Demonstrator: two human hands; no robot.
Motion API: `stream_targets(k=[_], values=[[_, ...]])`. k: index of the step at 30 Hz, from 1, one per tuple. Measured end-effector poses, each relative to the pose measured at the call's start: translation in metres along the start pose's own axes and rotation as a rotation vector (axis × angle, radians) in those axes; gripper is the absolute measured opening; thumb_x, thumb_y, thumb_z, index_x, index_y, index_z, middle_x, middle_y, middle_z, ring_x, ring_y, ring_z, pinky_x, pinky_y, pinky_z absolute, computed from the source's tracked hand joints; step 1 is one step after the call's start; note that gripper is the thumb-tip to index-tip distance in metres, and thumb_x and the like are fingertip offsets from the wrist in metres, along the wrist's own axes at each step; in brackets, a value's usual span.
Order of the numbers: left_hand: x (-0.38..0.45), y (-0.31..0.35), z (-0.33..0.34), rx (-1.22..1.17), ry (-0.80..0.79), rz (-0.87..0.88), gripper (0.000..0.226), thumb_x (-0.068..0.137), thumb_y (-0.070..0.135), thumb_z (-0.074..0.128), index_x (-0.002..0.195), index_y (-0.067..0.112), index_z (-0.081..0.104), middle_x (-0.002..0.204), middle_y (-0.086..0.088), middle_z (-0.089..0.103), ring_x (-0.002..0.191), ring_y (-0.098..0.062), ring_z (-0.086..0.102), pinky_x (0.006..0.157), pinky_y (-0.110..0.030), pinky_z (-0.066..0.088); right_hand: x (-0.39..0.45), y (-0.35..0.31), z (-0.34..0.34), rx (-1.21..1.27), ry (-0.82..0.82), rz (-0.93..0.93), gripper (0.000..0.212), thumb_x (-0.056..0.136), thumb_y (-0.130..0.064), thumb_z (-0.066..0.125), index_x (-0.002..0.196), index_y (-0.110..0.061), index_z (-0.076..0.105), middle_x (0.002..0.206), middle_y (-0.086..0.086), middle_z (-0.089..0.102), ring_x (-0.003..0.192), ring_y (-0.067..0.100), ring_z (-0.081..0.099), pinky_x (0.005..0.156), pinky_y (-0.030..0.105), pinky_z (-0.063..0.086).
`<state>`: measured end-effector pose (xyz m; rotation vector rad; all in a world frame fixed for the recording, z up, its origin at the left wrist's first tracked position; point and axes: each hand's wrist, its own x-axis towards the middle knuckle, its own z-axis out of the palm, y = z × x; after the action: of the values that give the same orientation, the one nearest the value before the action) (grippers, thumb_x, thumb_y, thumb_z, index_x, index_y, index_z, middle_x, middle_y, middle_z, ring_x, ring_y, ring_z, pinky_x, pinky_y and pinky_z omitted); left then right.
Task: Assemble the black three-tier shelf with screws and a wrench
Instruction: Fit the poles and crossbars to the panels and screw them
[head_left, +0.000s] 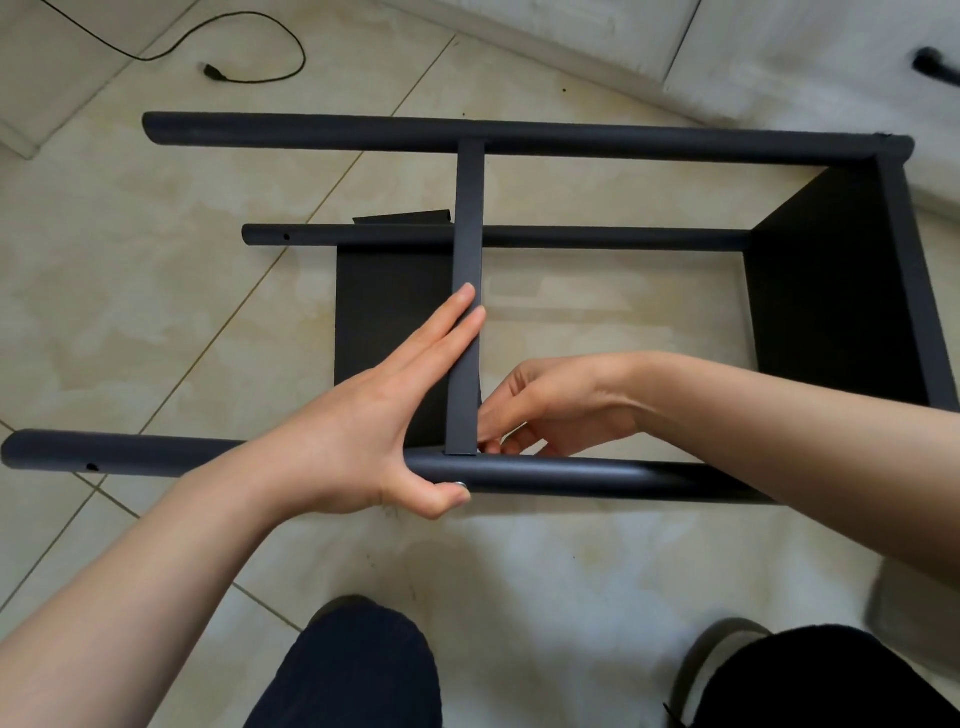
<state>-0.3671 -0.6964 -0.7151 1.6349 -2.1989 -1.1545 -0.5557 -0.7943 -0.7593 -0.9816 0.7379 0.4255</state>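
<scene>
Beige tiled floor (156, 291) under us, white cabinet fronts (779, 41) along the far edge, thin black cable (249, 31) lying far left. Our black metal three-tier shelf frame (519, 136) lies on its side on the floor, round posts running left to right, one black end panel (831, 291) fitted at the right. A second black shelf panel (470, 260) stands edge-up between the far post and the near round black post (597, 475). Our left hand (374, 415) lies flat with straight fingers against that panel's left face, thumb pressing a small silver screw head (460, 485) on the near side of the near post. Our right hand (550, 410) has fingers curled at the panel-post joint, pinching something small; we cannot tell what. Dark-trousered knees (353, 670) at the near edge.
</scene>
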Motion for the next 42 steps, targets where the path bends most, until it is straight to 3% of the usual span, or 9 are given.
stream_targets(k=[6, 11, 18, 23, 29, 34, 36, 38, 42], values=[[-0.001, -0.001, 0.000, 0.006, 0.004, 0.005, 0.124, 0.059, 0.063, 0.067, 0.154, 0.053, -0.011, 0.156, 0.039, -0.022, 0.143, 0.011, 0.009, 0.105, -0.037, 0.049, 0.005, 0.004, 0.008, -0.025, 0.005, -0.012, 0.014, 0.095, -0.019, 0.059, 0.089, -0.007, 0.063, 0.082, 0.003, 0.058, 0.073, 0.012, 0.057, 0.075, 0.024, 0.048], [0.000, -0.002, 0.001, 0.005, 0.003, -0.002, 0.124, 0.058, 0.064, 0.067, 0.153, 0.054, -0.011, 0.156, 0.039, -0.022, 0.145, 0.004, 0.015, 0.103, -0.040, 0.051, -0.001, 0.003, 0.001, -0.002, 0.009, -0.006, 0.014, 0.096, -0.018, 0.060, 0.092, -0.007, 0.068, 0.082, 0.003, 0.063, 0.074, 0.014, 0.058, 0.078, 0.030, 0.048], [-0.001, -0.002, 0.001, 0.020, 0.004, 0.001, 0.124, 0.058, 0.064, 0.068, 0.154, 0.054, -0.012, 0.157, 0.039, -0.022, 0.144, 0.005, 0.015, 0.101, -0.040, 0.052, 0.006, 0.005, 0.009, -0.019, 0.054, -0.030, 0.024, 0.097, -0.018, 0.058, 0.116, -0.003, 0.062, 0.093, 0.011, 0.057, 0.083, 0.021, 0.054, 0.083, 0.031, 0.045], [-0.001, -0.002, 0.001, 0.019, 0.000, -0.003, 0.124, 0.059, 0.065, 0.067, 0.153, 0.054, -0.012, 0.157, 0.039, -0.022, 0.143, 0.001, 0.019, 0.097, -0.043, 0.055, 0.000, 0.002, 0.000, 0.018, 0.028, -0.006, 0.015, 0.095, -0.017, 0.062, 0.087, -0.008, 0.070, 0.082, 0.004, 0.062, 0.070, 0.013, 0.058, 0.078, 0.031, 0.048], [-0.001, -0.002, 0.001, 0.029, 0.004, 0.002, 0.124, 0.059, 0.064, 0.067, 0.154, 0.054, -0.012, 0.157, 0.039, -0.022, 0.143, 0.006, 0.015, 0.099, -0.040, 0.054, 0.006, 0.003, 0.006, -0.002, 0.036, -0.012, 0.016, 0.095, -0.019, 0.061, 0.107, -0.008, 0.063, 0.091, 0.010, 0.057, 0.081, 0.017, 0.054, 0.083, 0.031, 0.046], [0.000, -0.002, 0.001, 0.026, -0.008, -0.006, 0.125, 0.058, 0.066, 0.066, 0.154, 0.052, -0.012, 0.156, 0.039, -0.023, 0.145, 0.002, 0.015, 0.102, -0.040, 0.052, 0.001, 0.004, -0.001, 0.011, 0.011, -0.007, 0.022, 0.094, -0.016, 0.063, 0.074, -0.015, 0.074, 0.076, 0.001, 0.063, 0.067, 0.011, 0.058, 0.073, 0.027, 0.048], [0.000, -0.002, 0.001, 0.027, -0.009, -0.007, 0.125, 0.058, 0.065, 0.066, 0.154, 0.052, -0.012, 0.156, 0.039, -0.023, 0.145, 0.001, 0.017, 0.101, -0.041, 0.053, 0.003, 0.006, 0.001, -0.001, 0.035, 0.002, 0.021, 0.094, -0.017, 0.063, 0.074, -0.014, 0.072, 0.074, 0.001, 0.062, 0.066, 0.011, 0.058, 0.070, 0.026, 0.049], [-0.001, -0.002, 0.001, 0.033, -0.012, -0.013, 0.125, 0.058, 0.064, 0.067, 0.154, 0.052, -0.012, 0.156, 0.040, -0.023, 0.146, -0.006, 0.027, 0.098, -0.045, 0.055, 0.006, 0.007, 0.005, -0.004, 0.044, 0.012, 0.015, 0.094, -0.019, 0.062, 0.082, -0.010, 0.067, 0.077, 0.002, 0.059, 0.070, 0.013, 0.056, 0.072, 0.027, 0.048], [-0.002, -0.004, 0.001, 0.039, -0.020, -0.022, 0.125, 0.058, 0.064, 0.067, 0.155, 0.052, -0.011, 0.156, 0.039, -0.023, 0.140, -0.027, 0.045, 0.093, -0.051, 0.057, 0.004, 0.002, 0.005, 0.028, 0.015, 0.018, 0.020, 0.094, -0.018, 0.062, 0.075, -0.012, 0.064, 0.074, 0.002, 0.058, 0.067, 0.012, 0.055, 0.073, 0.027, 0.046]])
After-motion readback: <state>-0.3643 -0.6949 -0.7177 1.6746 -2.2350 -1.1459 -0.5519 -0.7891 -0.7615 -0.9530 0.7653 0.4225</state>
